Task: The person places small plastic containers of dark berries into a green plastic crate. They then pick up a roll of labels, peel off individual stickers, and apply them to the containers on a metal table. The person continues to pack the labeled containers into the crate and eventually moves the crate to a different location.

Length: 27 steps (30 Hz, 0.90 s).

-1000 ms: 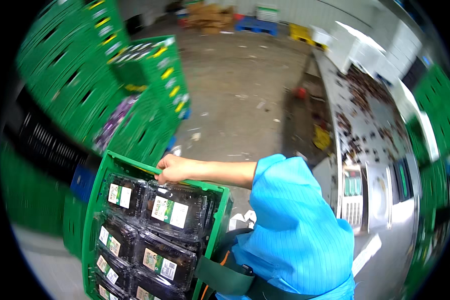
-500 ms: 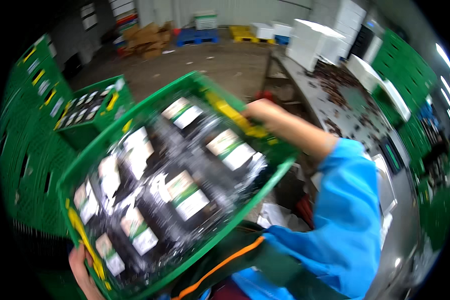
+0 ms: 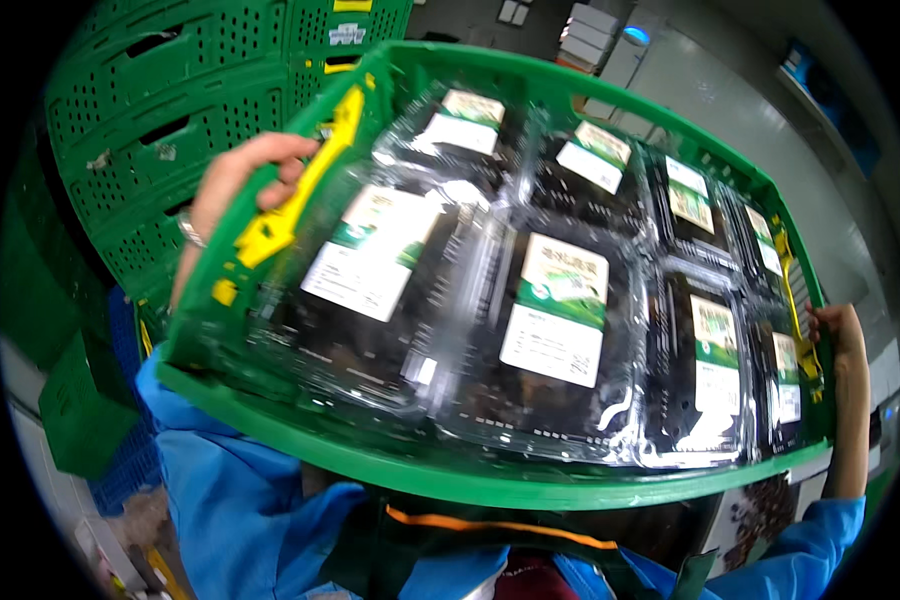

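Observation:
A green plastic crate [image 3: 420, 483] hangs between my two hands, raised in front of my body and tilted. My left hand [image 3: 245, 180] is wrapped round its left end at the yellow handle clip [image 3: 315, 175]. At the opposite end, by another yellow clip [image 3: 796, 300], the fingers of my right hand [image 3: 838, 325] are curled over the rim. Several clear plastic clamshell packs [image 3: 555, 310] fill the crate in two rows. Dark contents show through them, though I cannot make out their kind. Each pack bears a white and green label.
Tall stacks of perforated green crates [image 3: 210, 70] stand close at the left. Below them are another green crate [image 3: 85, 405] and a blue lattice pallet [image 3: 130, 450]. Dark scraps [image 3: 765, 510] lie on a surface at lower right. White boxes [image 3: 590, 35] are stacked at the back.
My view has swung round from the worktable to the stacked crates. The crate has turned with me, its left end now higher and its right end lower. Both hands still hold it.

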Each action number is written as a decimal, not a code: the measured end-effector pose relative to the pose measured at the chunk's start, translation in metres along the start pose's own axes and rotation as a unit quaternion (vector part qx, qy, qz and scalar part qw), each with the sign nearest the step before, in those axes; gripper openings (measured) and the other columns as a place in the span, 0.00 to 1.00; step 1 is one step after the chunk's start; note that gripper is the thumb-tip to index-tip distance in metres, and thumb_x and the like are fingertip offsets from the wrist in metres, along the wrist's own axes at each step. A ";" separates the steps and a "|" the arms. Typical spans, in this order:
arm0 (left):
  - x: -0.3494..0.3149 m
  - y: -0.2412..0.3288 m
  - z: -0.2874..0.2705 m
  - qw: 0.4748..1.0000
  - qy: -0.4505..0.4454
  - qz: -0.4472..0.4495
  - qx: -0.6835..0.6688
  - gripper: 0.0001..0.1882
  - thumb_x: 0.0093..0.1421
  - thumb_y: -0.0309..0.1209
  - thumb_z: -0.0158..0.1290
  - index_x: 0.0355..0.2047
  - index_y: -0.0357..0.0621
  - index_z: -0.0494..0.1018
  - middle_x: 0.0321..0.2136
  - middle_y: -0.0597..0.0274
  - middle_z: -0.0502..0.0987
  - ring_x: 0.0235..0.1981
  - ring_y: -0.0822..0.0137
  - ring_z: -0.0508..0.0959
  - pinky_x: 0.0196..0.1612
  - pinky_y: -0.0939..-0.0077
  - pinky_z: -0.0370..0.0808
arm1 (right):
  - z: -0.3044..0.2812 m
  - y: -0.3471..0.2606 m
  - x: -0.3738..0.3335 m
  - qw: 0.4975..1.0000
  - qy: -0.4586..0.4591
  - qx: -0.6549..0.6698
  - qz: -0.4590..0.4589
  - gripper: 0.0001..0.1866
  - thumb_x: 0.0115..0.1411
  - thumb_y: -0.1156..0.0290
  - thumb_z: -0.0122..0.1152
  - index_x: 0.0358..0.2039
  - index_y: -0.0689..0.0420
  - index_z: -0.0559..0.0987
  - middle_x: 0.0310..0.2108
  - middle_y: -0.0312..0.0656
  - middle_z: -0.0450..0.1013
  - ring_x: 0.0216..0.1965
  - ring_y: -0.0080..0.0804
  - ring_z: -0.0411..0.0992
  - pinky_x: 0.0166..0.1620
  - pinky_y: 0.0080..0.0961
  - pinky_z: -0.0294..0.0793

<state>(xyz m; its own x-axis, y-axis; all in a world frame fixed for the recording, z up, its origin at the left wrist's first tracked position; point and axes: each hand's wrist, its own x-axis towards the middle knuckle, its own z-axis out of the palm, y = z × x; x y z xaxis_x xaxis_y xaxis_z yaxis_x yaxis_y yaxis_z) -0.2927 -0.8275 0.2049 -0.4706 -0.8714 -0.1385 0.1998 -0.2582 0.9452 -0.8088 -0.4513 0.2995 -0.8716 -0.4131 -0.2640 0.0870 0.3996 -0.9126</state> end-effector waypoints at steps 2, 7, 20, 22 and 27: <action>0.002 0.009 0.004 0.987 -0.073 -0.051 -0.131 0.12 0.58 0.33 0.47 0.38 0.36 0.67 0.12 0.73 0.61 0.11 0.81 0.60 0.16 0.86 0.60 | 0.011 -0.005 -0.002 1.000 -0.004 -0.009 -0.002 0.14 0.43 0.72 0.51 0.30 0.67 0.74 0.17 0.38 0.67 0.15 0.23 0.62 0.22 0.14 0.62; 0.011 0.012 -0.078 0.994 -0.054 0.026 -0.096 0.17 0.60 0.34 0.45 0.43 0.32 0.65 0.15 0.73 0.63 0.13 0.81 0.61 0.20 0.89 0.61 | 0.080 -0.052 -0.059 0.992 0.040 -0.101 -0.060 0.10 0.48 0.74 0.52 0.29 0.67 0.75 0.18 0.39 0.69 0.18 0.23 0.63 0.25 0.16 0.62; -0.303 -0.027 -0.101 0.833 0.470 0.283 0.064 0.21 0.63 0.36 0.41 0.49 0.31 0.63 0.21 0.65 0.65 0.11 0.83 0.61 0.20 0.97 0.63 | 0.457 -0.090 0.088 0.844 -0.492 -0.147 -0.155 0.09 0.44 0.81 0.53 0.28 0.70 0.74 0.17 0.42 0.70 0.14 0.22 0.63 0.19 0.15 0.62; -0.343 -0.030 -0.034 0.794 0.544 0.270 -0.027 0.20 0.62 0.36 0.43 0.48 0.33 0.64 0.22 0.65 0.67 0.11 0.83 0.62 0.18 0.94 0.64 | 0.493 -0.082 0.063 0.811 -0.557 -0.128 -0.122 0.09 0.41 0.83 0.53 0.27 0.70 0.74 0.19 0.46 0.71 0.14 0.26 0.65 0.18 0.19 0.64; -0.401 -0.039 0.042 0.752 0.603 0.266 0.027 0.20 0.62 0.36 0.43 0.49 0.33 0.64 0.22 0.65 0.67 0.11 0.83 0.63 0.17 0.93 0.64 | 0.555 -0.080 0.054 0.735 -0.642 -0.168 -0.142 0.07 0.41 0.81 0.55 0.25 0.68 0.75 0.21 0.45 0.71 0.15 0.25 0.64 0.17 0.18 0.63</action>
<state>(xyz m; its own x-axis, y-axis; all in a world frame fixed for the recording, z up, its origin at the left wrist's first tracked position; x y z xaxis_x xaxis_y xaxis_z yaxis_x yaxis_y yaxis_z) -0.1475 -0.4502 0.2355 0.7912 -0.5982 0.1271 0.0328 0.2490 0.9680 -0.5945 -0.9598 0.1847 0.3604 -0.8638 -0.3521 -0.3220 0.2391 -0.9160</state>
